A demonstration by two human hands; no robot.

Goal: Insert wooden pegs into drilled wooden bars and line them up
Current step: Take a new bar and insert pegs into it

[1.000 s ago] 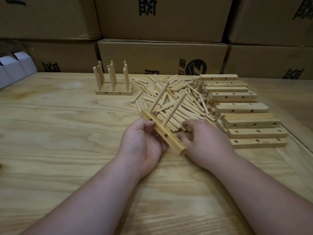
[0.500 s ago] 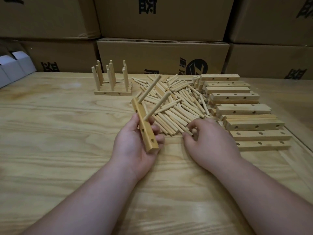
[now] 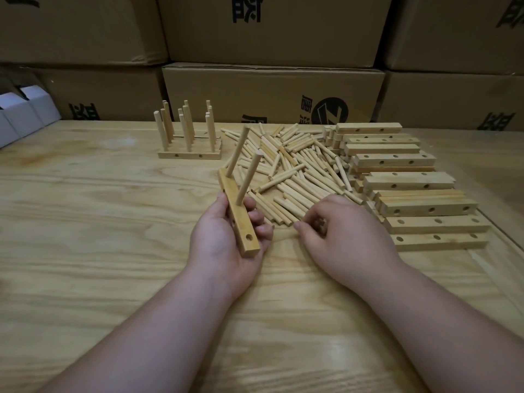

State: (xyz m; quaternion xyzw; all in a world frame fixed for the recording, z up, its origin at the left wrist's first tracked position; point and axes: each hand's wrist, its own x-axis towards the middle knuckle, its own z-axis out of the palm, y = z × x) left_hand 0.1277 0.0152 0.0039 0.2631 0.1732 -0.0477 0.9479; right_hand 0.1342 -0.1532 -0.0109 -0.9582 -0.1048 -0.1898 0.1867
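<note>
The left hand [image 3: 226,236] grips a drilled bar [image 3: 238,215] at centre frame, fingers curled round its middle, the bar raised off the surface [image 3: 93,222]. The bar's long axis runs from lower right to upper left, near end toward the camera. Two pegs [image 3: 246,177] stand in its far holes and lean up toward the upper right. One empty hole [image 3: 249,237] shows at the near end.

The right hand [image 3: 340,236] lies just right of the bar, palm down, fingers curled at the near edge of the loose peg pile [image 3: 295,177]. A peg end seems to sit among the fingertips, but whether it is pinched cannot be told.

Judgement: the coming move is a third peg into the near hole. That hole lies to the left of the right grip, close by, its opening turned up and rightward.

Finished bars [image 3: 189,150] stand at upper centre-left. Undone bars [image 3: 419,205] are stacked at right. Cardboard boxes [image 3: 272,92] lie behind.
</note>
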